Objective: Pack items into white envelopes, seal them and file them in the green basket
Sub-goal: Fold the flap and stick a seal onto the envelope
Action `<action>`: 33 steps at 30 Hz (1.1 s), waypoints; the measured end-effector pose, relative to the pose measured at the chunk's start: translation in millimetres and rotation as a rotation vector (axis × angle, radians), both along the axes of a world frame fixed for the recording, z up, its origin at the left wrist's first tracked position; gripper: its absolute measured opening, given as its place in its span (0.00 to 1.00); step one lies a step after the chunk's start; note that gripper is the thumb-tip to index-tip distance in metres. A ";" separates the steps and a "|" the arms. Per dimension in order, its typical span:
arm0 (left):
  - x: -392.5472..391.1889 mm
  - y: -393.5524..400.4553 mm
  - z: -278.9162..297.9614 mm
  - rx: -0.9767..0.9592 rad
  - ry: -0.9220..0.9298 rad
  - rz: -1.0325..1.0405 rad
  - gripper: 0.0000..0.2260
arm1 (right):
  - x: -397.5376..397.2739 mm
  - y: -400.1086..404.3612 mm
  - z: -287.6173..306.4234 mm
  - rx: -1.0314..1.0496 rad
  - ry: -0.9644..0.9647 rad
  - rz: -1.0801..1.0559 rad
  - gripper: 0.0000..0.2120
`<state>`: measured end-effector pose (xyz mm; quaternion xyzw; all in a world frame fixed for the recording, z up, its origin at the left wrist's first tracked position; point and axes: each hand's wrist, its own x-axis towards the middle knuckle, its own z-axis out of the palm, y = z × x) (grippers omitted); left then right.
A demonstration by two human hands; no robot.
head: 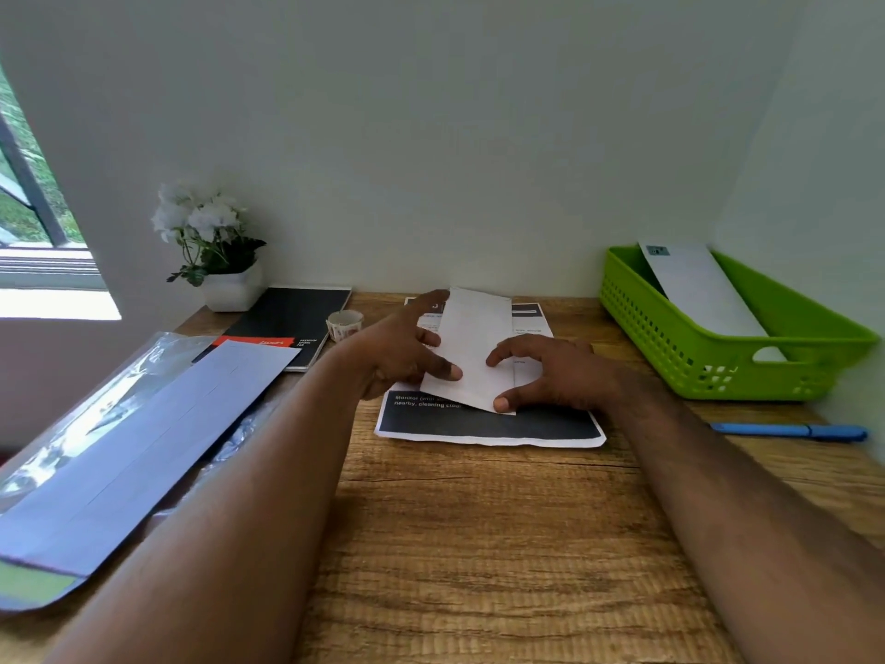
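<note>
A white envelope point(474, 342) lies lengthwise over a printed sheet with dark bands point(488, 424) in the middle of the wooden desk. My left hand point(402, 352) holds the envelope's left edge, thumb on top near the lower part. My right hand point(550, 371) holds its right edge and lower corner between thumb and fingers. The green basket point(709, 361) stands at the far right and holds one white envelope point(704, 294) leaning lengthwise inside it.
A pack of white envelopes in clear wrap point(139, 448) lies at the left. Behind it are a black notebook point(287, 323), a small roll of tape point(344, 324) and a potted white flower point(215, 251). A blue pen point(790, 431) lies at the right edge.
</note>
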<state>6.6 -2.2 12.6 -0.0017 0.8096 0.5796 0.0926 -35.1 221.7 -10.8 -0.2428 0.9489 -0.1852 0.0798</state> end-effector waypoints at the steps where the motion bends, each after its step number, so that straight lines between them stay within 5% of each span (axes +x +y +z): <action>1: -0.8 0.2 -0.1 0.098 -0.027 0.015 0.47 | -1.0 -0.4 -1.3 -0.017 -0.009 0.001 0.32; 7: -1.7 0.1 0.4 0.310 -0.098 0.016 0.51 | -1.4 1.0 -3.4 -0.181 -0.068 0.017 0.32; 17: 1.6 -4.3 -1.7 0.280 -0.153 -0.182 0.48 | -1.5 4.3 -3.3 -0.199 -0.044 0.044 0.30; 21: 2.4 -15.4 1.1 0.489 -0.020 -0.223 0.44 | -4.5 3.3 -3.6 -0.600 0.108 -0.046 0.14; 23: 1.7 -23.9 1.2 0.621 0.045 -0.298 0.43 | -6.2 5.2 -4.3 -0.799 0.202 -0.091 0.19; 27: 0.0 -32.6 2.0 0.778 0.057 -0.487 0.44 | -9.4 3.3 -2.9 -0.855 0.360 -0.028 0.31; 31: 1.5 -35.4 1.6 0.879 0.106 -0.419 0.43 | -8.8 -4.1 3.1 -0.951 0.394 -0.083 0.13; 33: 1.9 -34.9 2.6 0.913 0.148 -0.377 0.41 | -6.5 -3.9 3.9 -0.951 0.381 -0.058 0.12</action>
